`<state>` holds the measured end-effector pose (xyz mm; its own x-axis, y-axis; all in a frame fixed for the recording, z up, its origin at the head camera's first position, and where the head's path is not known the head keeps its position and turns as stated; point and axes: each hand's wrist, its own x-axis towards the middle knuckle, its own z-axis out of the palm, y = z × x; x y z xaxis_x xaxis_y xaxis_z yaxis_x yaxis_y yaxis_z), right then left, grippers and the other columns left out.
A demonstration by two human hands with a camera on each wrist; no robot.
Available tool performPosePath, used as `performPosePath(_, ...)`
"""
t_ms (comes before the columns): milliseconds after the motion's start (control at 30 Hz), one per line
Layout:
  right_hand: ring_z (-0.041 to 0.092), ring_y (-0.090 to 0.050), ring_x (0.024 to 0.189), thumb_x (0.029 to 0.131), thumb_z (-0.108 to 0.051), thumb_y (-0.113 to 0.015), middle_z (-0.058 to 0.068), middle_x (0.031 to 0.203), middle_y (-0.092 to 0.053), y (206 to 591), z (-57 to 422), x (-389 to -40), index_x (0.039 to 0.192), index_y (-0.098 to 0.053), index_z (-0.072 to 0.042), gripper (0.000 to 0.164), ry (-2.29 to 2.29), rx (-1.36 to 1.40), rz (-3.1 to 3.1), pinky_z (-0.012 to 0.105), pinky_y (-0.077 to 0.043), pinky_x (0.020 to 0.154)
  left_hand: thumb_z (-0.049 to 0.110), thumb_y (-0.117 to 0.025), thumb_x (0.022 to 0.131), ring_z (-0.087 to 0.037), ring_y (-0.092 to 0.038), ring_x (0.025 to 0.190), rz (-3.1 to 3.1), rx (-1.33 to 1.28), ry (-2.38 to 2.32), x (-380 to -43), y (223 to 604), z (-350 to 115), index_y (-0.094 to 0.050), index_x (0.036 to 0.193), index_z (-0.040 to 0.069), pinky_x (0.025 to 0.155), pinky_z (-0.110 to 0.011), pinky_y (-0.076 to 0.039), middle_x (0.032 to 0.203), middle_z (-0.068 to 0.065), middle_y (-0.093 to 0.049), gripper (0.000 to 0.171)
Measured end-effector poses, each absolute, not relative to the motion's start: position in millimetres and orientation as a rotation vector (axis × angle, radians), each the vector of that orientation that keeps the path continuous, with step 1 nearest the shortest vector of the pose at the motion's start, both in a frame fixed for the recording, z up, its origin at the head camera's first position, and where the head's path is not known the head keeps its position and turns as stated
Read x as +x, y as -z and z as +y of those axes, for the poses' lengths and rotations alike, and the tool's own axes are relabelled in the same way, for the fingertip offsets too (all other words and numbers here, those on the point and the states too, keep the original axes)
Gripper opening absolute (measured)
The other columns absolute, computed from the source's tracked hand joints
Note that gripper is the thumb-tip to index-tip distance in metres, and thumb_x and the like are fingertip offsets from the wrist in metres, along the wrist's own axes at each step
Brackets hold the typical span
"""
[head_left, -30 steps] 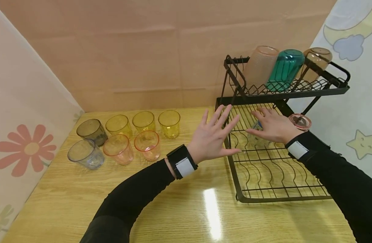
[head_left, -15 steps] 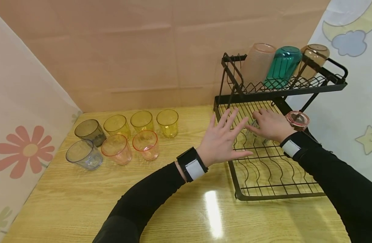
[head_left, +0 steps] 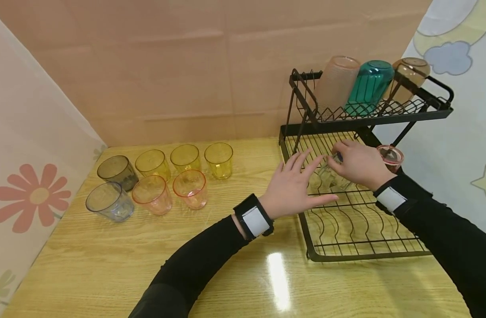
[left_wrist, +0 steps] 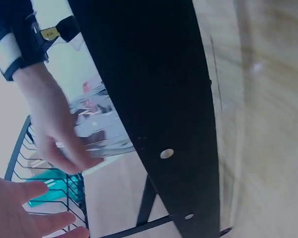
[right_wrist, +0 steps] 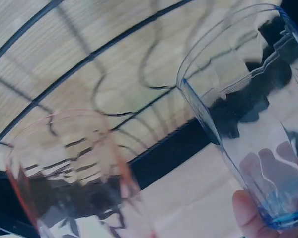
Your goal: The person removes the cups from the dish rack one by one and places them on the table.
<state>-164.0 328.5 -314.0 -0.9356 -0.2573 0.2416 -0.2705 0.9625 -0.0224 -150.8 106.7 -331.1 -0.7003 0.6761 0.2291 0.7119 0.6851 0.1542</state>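
My right hand (head_left: 358, 163) reaches over the lower tier of the black dish rack (head_left: 363, 256) and grips a clear tumbler with a bluish base (head_left: 332, 176). That tumbler stands upside down; in the right wrist view its blue base (right_wrist: 288, 213) lies between thumb and fingers. Beside it is an upturned pink-tinted tumbler (right_wrist: 79, 168), partly behind my right wrist in the head view. Over the rack's left edge my left hand (head_left: 292, 190) is spread with nothing in it; the left wrist view shows its fingers (left_wrist: 35, 191) at the lower left.
The upper tier holds an upturned pink glass (head_left: 338, 86), a teal glass (head_left: 370, 88) and an amber glass (head_left: 411, 77). Upright on the table at left stand several tumblers: yellow (head_left: 219, 161), pink (head_left: 190, 190), grey (head_left: 118, 172) and clear (head_left: 110, 202). Covered walls border the table.
My right hand has gone from lying spread over the tumbler to curling its fingers and thumb round it. My left hand has moved slightly right over the rack's edge.
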Motion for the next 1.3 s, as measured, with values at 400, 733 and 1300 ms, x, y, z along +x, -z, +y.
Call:
performPosePath(400, 0.031, -0.06, 0.074, 0.097, -0.029, -0.053, 0.021, 0.108, -0.064, 290.1, 312.2, -141.2, 0.105, -0.066, -0.002, 0.031, -0.422, 0.329, -2.766, 0.046, -0.045, 0.058, 0.069, -0.046, 0.09, -0.03, -0.027, 0.142, -2.863, -1.101, 0.928, -155.7, 335.0, 80.8, -0.021, 0.156, 0.021, 0.101, -0.054, -0.038, 0.158, -0.011, -0.023, 0.085)
performPosePath(733, 0.024, -0.054, 0.072, 0.1, -0.025, -0.052, 0.015, 0.094, -0.063, 292.1, 285.1, -133.4, 0.108, -0.065, -0.001, 0.029, -0.903, 0.303, -2.598, 0.032, -0.042, 0.061, 0.059, -0.042, 0.097, -0.024, -0.027, 0.142, -2.783, -1.018, 1.572, -153.0, 335.6, 58.5, -0.023, 0.156, 0.019, 0.108, -0.053, -0.028, 0.158, -0.005, -0.025, 0.073)
performPosePath(1300, 0.019, -0.05, 0.085, 0.104, -0.027, -0.044, 0.019, 0.106, -0.057, 308.0, 213.9, -137.2, 0.113, -0.057, 0.008, 0.039, -1.566, 0.181, -2.342, 0.023, -0.043, 0.068, 0.057, -0.036, 0.095, -0.036, -0.031, 0.136, -2.207, -0.356, 2.521, -141.3, 327.5, 51.3, -0.021, 0.154, 0.014, 0.1, -0.067, -0.027, 0.154, -0.012, -0.027, 0.074)
